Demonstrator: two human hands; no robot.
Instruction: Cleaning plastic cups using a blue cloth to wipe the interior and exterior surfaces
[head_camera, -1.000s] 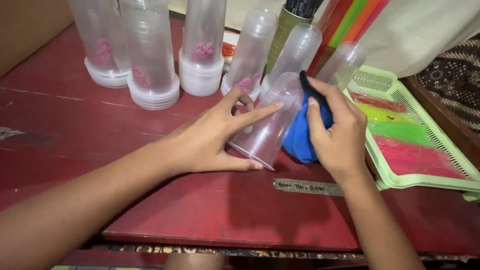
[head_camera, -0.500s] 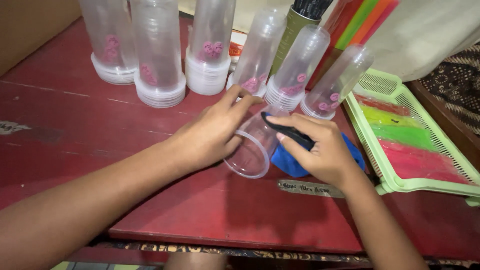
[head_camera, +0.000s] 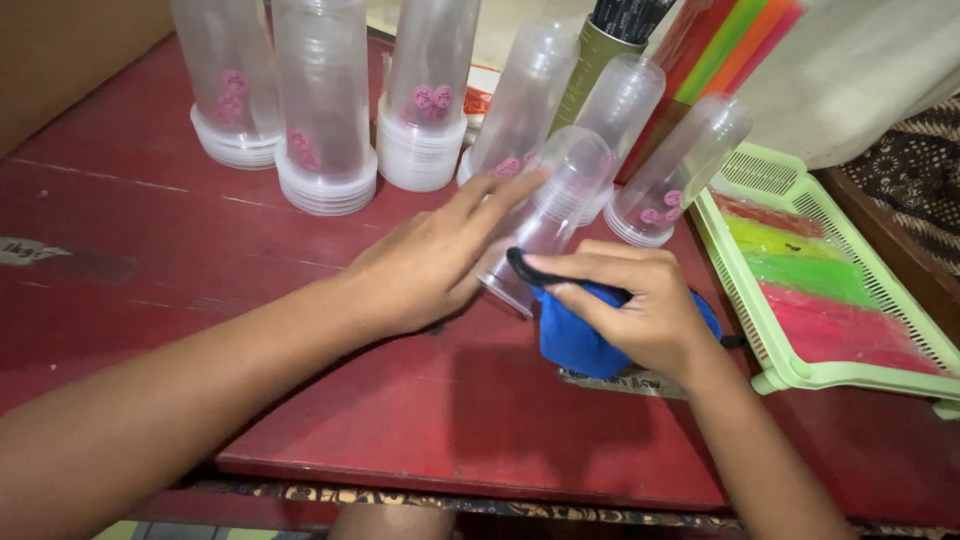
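Clear plastic cup (head_camera: 545, 225), lying tilted on the red bench (head_camera: 150, 260), is steadied by the left hand (head_camera: 425, 265) with fingers spread along it, while the right hand (head_camera: 640, 310), fingers pinching a blue cloth (head_camera: 570, 340), wipes its rim; wiping appears underway, calling for steady support.

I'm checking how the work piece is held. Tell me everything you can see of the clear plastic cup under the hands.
The clear plastic cup looks like thin, see-through plastic with a domed closed end and faint ribs. It lies tilted on the red table, closed end up and away, open rim low toward the person. The left hand rests along its side, fingers stretched over it. The right hand, holding a blue cloth with a black edge, meets its rim. It leans among similar stacks.
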